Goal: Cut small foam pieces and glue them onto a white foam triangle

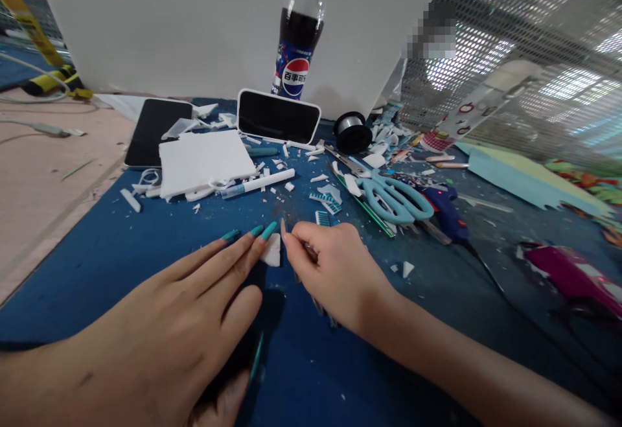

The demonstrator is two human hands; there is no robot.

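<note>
My left hand, with long teal nails, lies palm down on the blue mat. Its outstretched fingertips press on a small white foam piece. Just right of that piece, my right hand is closed around a slim craft knife, mostly hidden by the fingers. A pointed tip shows beside the foam's right edge. Beyond the hands lie a white marker pen, a white foam sheet and small teal-striped blade pieces.
A phone leans against a cola bottle. A dark tablet lies left, a wire spool behind. Blue-handled scissors, a blue glue gun with its cord and a magenta device lie right, among white scraps.
</note>
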